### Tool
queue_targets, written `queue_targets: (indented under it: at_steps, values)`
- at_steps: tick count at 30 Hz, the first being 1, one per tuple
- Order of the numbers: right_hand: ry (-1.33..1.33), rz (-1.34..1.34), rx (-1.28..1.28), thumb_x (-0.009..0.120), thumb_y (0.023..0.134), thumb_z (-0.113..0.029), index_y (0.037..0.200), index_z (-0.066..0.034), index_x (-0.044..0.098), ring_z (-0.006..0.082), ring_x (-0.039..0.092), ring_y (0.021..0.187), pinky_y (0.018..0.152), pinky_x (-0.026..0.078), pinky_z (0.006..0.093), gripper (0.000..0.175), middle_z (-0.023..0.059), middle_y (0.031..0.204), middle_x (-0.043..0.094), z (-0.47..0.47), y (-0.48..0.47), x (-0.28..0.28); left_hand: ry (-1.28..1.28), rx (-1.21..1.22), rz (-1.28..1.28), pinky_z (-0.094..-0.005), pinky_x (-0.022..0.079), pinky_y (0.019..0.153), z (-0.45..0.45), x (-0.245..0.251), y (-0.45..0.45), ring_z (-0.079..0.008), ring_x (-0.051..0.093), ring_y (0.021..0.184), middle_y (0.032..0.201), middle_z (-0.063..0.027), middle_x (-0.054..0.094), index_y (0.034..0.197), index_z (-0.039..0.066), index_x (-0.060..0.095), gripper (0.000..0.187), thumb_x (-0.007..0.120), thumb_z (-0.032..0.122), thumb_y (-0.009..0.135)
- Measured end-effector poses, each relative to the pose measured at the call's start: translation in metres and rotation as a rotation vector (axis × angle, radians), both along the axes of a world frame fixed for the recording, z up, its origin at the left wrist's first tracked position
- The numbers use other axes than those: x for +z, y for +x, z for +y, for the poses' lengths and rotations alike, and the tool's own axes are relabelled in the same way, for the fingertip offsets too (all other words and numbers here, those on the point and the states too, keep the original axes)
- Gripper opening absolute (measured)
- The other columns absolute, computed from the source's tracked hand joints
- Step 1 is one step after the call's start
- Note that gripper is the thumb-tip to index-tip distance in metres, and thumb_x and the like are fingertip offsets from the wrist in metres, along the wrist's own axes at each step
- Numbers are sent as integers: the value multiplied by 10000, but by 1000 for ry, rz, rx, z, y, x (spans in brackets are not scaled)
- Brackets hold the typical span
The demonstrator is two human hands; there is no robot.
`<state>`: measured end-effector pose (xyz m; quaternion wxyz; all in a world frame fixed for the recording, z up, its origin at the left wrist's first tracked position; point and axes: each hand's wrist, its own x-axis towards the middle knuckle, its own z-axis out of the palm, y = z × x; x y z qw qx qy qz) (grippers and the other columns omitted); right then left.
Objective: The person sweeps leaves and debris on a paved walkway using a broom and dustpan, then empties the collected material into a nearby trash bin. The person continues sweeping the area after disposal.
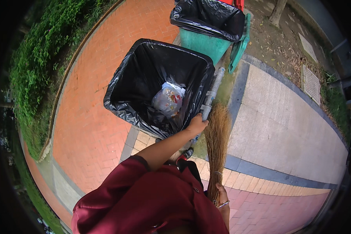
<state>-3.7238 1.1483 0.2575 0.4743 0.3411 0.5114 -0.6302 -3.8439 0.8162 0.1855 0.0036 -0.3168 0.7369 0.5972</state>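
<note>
My left hand (pixel 197 124) is closed around the grey handle bar (pixel 216 83) along the side of a wheeled rubbish bin. A black plastic liner (pixel 140 68) covers the bin's walls and folds over its rim. Low inside lies a clear plastic bag (pixel 167 102) of mixed waste, with a white piece (pixel 172 85) against it. My right hand (pixel 221 193) grips the bound end of a twig broom (pixel 218 140). The broom's loose bristles point away from me, just right of the bin handle. A metal bangle (pixel 223 204) circles my right wrist.
A green bin (pixel 203 42) with a black liner stands beyond, its lid (pixel 239 48) hanging open. Part of a red bin (pixel 239 4) shows behind it. Brick paving (pixel 87 96) borders a hedge (pixel 46 58) at left. Concrete slabs (pixel 269 117) and a tree trunk (pixel 278 14) are at right.
</note>
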Motion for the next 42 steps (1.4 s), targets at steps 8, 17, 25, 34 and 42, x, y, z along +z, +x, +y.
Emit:
queue_targets:
  at_steps: [8, 17, 25, 34, 42]
  values:
    - [43, 43, -46, 594, 764, -258, 1094, -6, 490, 240, 594, 677, 616, 509, 359, 427, 92, 840, 593, -34, 38, -17, 766, 77, 22, -245, 391, 411, -17, 11, -17, -90, 438, 472, 614, -14, 474, 781, 64, 483, 204, 630, 203, 806]
    - [-64, -8, 69, 558, 774, -377, 977, -40, 542, 266, 607, 718, 664, 514, 379, 393, 125, 820, 617, -45, 21, -116, 605, 70, 185, -231, 355, 396, -78, 3, 49, -78, 420, 436, 600, -10, 477, 810, 23, 507, 225, 626, 214, 804]
    - [-157, 92, 432, 568, 760, -395, 968, -37, 542, 266, 606, 690, 626, 516, 376, 414, 122, 795, 611, -127, -60, -172, 387, 150, 204, -221, 343, 361, -124, -32, 165, -55, 424, 400, 526, 20, 466, 708, 61, 513, 218, 614, 232, 799]
    - [-134, 166, 514, 579, 743, -414, 958, -34, 542, 266, 604, 658, 582, 518, 371, 438, 119, 767, 604, -178, -39, -144, 373, 549, 373, -213, 330, 370, -110, -36, 345, -59, 402, 382, 509, 31, 441, 658, 71, 485, 251, 623, 233, 790]
    - [-97, 151, 269, 590, 728, -432, 949, -31, 542, 266, 603, 630, 544, 520, 368, 460, 116, 743, 598, -123, -18, -104, 303, 1101, 468, -243, 410, 421, -132, -26, 391, -125, 500, 407, 497, -45, 527, 595, 39, 573, 284, 650, 239, 782]
